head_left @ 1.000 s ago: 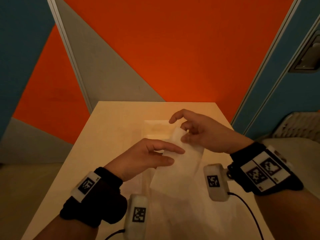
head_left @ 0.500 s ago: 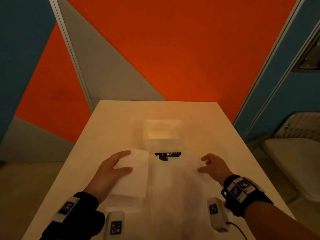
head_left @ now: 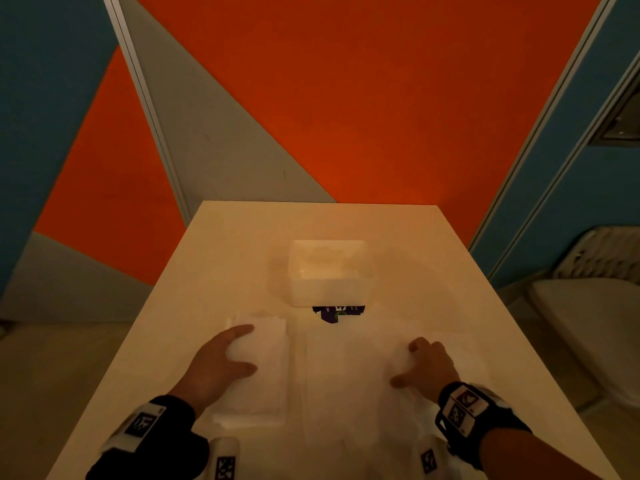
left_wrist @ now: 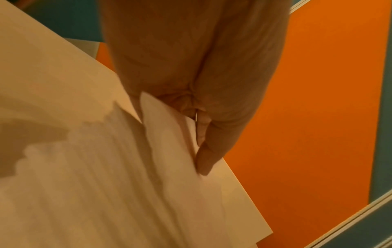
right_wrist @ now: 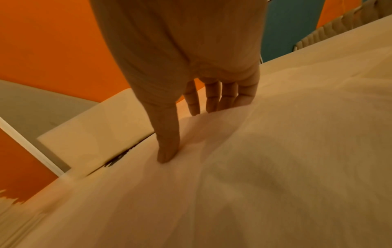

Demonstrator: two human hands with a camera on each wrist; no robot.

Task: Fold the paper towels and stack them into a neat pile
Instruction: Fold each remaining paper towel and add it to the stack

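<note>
Two bare hands down on a pale rectangular tabletop [head_left: 221, 258], each wrist banded in black with a printed marker tag; left hand [head_left: 216, 367] laid on the left side of a stack of folded white paper towels [head_left: 263, 375] close to the near-left edge of the tabletop, forefinger reaching along the stack's far-left corner, thumb pointing right across the top sheet; from the left wrist view, thumb [left_wrist: 206, 157] tip pressed onto the paper, an edge of the top sheet tucked up between thumb and palm, remaining fingers hidden, so cannot tell whether pinching or merely pressing; right hand [head_left: 424, 368] near the right edge, fingers spread and only slightly bent, fingertips [right_wrist: 212, 107] and thumb touching a large unfolded white paper towel sheet [head_left: 346, 393] spread flat over the near middle of the tabletop, nothing gripped; sheet's left border just beside the folded stack, whether overlapping it unclear in the washed-out light; translucent white rectangular plastic box [head_left: 330, 271] standing at the middle of the tabletop, beyond both hands; small dark purple printed wrapper [head_left: 337, 313] poking out at the box's near side, partly under the far edge of the spread sheet; orange, grey and blue wall panels [head_left: 381, 98] behind the far edge.
</note>
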